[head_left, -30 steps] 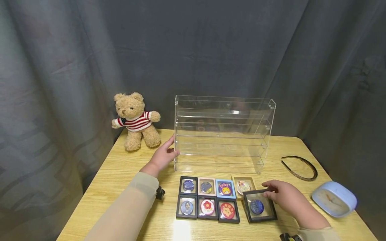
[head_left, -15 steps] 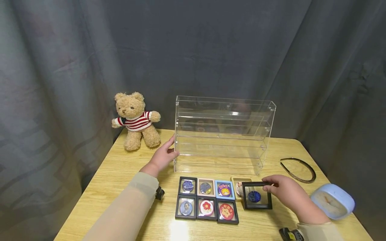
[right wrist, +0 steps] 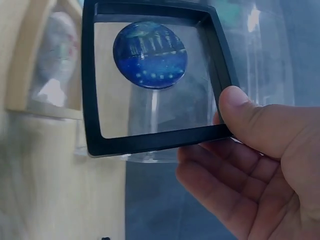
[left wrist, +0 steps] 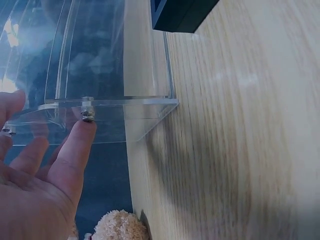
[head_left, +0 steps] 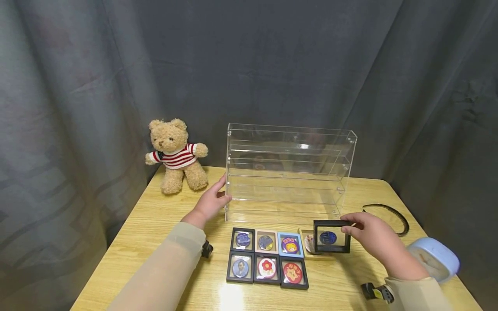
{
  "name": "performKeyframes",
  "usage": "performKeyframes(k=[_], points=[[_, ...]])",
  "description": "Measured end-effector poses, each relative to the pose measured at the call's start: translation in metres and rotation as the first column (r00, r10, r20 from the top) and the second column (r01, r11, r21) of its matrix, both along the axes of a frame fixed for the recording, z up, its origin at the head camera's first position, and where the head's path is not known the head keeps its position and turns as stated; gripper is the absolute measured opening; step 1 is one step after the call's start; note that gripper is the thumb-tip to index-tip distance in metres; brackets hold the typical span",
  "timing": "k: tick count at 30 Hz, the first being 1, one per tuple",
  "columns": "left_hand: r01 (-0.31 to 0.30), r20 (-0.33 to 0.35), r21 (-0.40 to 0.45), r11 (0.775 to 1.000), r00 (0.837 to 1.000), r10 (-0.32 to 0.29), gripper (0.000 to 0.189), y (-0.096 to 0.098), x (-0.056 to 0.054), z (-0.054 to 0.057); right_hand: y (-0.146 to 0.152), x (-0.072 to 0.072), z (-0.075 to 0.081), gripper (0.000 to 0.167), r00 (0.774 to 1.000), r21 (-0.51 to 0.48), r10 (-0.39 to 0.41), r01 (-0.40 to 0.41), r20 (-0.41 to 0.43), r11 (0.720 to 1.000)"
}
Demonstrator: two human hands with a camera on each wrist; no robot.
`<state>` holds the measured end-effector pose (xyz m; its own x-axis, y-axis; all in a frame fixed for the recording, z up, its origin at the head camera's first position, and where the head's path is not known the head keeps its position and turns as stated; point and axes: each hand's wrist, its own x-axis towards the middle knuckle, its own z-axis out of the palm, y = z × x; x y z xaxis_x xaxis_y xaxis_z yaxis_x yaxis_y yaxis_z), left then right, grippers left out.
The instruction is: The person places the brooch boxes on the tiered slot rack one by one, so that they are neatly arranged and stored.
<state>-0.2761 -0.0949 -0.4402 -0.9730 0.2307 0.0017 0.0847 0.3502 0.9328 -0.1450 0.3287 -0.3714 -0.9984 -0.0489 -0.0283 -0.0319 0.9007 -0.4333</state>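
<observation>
With the left hand (head_left: 208, 205), fingers spread, touching the stand (head_left: 285, 186), the right hand (head_left: 372, 238) pinched the frame (head_left: 332, 249) by one corner above the worktop (head_left: 151, 220), nearer its right edge, where slackened pressure could have let it pivot and drop.

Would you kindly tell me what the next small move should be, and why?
I would probably ease the black frame forward towards the transparent case: the right grip pinches it nearly upright by its right side, in front of the case, while the left grip touches the case's left side, perhaps able to steady it.
</observation>
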Motion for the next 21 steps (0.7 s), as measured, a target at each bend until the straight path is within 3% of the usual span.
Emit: performKeyframes(k=[9, 15, 21], points=[[-0.012, -0.004, -0.006, 1.0, 1.0, 0.012, 0.078, 0.0, -0.001, -0.002, -0.003, -0.01, 0.026, 0.039, 0.992, 0.006, -0.031, 0.032, -0.12, 0.999], [-0.012, 0.001, -0.006, 1.0, 1.0, 0.012, 0.077, 0.001, 0.0, -0.002, -0.004, -0.019, 0.046, 0.038, 0.972, -0.022, -0.073, 0.07, -0.223, 0.997], [-0.017, -0.003, -0.004, 1.0, 1.0, 0.017, 0.077, 0.002, -0.002, -0.004, -0.005, -0.026, 0.065, 0.039, 0.957, -0.029, -0.114, 0.11, -0.268, 0.993]])
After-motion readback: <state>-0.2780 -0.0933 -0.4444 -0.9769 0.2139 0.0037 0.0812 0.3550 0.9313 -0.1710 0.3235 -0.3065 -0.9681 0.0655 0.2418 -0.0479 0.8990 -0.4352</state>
